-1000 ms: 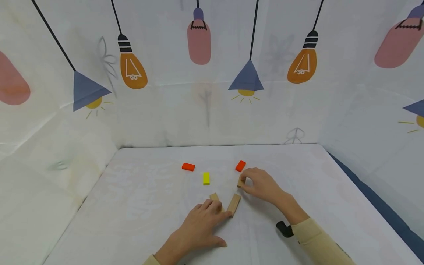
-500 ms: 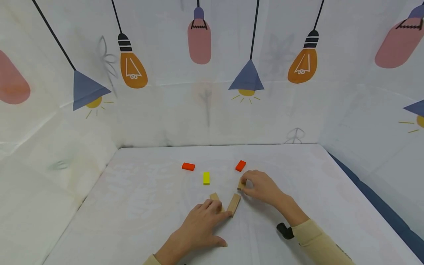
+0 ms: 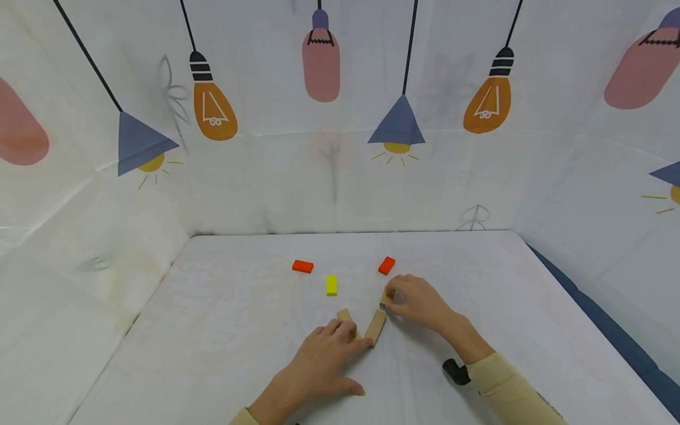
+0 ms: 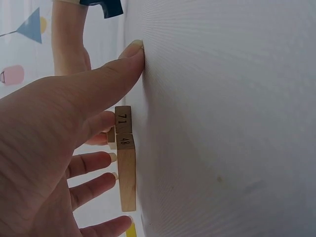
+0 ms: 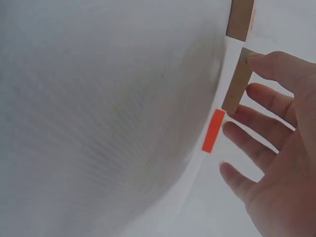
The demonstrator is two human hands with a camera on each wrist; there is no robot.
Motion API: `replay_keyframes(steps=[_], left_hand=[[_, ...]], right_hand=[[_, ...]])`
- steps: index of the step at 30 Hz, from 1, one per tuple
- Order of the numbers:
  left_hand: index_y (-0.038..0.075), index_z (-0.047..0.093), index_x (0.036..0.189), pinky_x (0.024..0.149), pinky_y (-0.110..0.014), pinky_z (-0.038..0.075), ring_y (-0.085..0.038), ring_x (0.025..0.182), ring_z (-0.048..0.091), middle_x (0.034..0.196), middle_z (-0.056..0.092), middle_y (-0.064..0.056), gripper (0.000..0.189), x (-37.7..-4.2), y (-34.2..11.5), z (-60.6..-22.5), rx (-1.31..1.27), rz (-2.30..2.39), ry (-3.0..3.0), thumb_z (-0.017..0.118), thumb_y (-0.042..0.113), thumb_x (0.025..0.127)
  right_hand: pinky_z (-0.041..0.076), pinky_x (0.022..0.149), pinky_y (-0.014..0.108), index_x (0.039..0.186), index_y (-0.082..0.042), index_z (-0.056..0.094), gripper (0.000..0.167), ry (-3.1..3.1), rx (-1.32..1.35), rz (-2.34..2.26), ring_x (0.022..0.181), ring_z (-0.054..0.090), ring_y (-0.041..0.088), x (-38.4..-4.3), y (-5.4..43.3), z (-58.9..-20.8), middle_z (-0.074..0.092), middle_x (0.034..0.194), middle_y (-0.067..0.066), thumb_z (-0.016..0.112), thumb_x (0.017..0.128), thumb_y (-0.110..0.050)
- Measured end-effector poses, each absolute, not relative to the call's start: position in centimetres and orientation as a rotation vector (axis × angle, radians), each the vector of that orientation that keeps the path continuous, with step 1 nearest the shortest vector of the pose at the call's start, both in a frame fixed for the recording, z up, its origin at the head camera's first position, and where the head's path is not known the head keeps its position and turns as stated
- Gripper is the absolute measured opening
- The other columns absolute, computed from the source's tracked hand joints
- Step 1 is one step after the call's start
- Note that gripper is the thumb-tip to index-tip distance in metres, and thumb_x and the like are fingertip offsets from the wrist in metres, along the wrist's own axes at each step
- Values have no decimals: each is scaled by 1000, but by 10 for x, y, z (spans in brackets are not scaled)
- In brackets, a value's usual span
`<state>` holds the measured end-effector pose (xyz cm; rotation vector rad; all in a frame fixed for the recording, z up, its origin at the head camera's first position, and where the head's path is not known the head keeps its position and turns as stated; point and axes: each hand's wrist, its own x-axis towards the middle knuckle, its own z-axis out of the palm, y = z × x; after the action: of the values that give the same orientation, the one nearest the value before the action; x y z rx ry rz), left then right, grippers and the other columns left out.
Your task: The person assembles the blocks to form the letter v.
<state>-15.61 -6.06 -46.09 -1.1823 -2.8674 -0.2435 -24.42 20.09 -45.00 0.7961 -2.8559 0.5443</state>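
Note:
Two plain wooden blocks lie on the white table in a V in the head view. My left hand [image 3: 319,363] rests its fingertips against them, fingers loosely extended and thumb spread away. The left block [image 3: 344,314], stamped 48 in the left wrist view, is partly hidden by the fingers. The right block [image 3: 376,327], stamped 71, touches the left index finger. Just beyond it, my right hand [image 3: 422,304] pinches a third wooden block [image 5: 238,81] between thumb and fingers. A small gap separates that block from the right one.
One red block [image 3: 386,265] lies just beyond the right hand, and another red block [image 3: 303,267] lies farther left. Between them, nearer, is a yellow block [image 3: 332,285]. The table's [image 3: 212,330] far edge meets a wall printed with lamps.
My right hand has drawn the pinched wooden block slightly nearer, toward the right block of the V. My left hand has stayed in place.

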Motion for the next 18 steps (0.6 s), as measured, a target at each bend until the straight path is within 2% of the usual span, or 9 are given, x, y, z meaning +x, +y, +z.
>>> replay_keyframes(steps=[18], left_hand=[[41,51,140,86,-35,48,-13,116,44,125,48,7,76,-157,-61,-462,-1192,-229,-2851,70,72,73]], right_hand=[[50,86,38,95,-17,67,18,-2873,804,499,87,58,11,-240,200,-452,66,92,-6,79,82,-19]])
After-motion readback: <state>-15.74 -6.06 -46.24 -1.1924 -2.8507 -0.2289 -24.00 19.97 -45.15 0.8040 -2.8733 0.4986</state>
